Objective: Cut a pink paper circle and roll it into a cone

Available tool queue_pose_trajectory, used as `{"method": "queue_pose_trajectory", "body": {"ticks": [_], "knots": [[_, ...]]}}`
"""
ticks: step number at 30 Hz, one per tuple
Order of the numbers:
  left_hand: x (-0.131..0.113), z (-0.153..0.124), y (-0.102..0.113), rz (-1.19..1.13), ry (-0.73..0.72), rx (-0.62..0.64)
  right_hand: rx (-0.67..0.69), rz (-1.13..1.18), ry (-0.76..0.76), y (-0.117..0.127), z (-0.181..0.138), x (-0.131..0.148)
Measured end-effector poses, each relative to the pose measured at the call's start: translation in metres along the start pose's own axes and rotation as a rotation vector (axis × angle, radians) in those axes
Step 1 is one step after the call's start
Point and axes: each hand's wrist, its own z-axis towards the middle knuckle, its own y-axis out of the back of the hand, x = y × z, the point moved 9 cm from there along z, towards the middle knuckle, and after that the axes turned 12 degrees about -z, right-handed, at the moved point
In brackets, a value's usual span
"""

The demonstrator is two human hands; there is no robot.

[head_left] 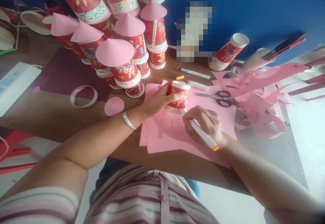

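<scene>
While the left hand clasped one red printed paper cup, its inside hidden, on a stack of pink paper sheets on the brown wooden surface, the right hand closed its fingers around one white marker pen; five pink-coned cups stood behind.

Cup on paper sheets, scissors to its right

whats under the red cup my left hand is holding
The red paper cup stands on a stack of pink paper sheets on the wooden table. The left hand grips it; the right hand holds a marker beside it. The paper beneath the cup is covered.
</scene>
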Motion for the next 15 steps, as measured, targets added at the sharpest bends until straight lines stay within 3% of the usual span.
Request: {"method": "queue_pose_trajectory", "body": {"ticks": [15], "knots": [[0.0003, -0.0002, -0.0005, -0.023, -0.006, 0.013, -0.035, -0.060, -0.022, 0.0017, -0.0012, -0.0044]]}}
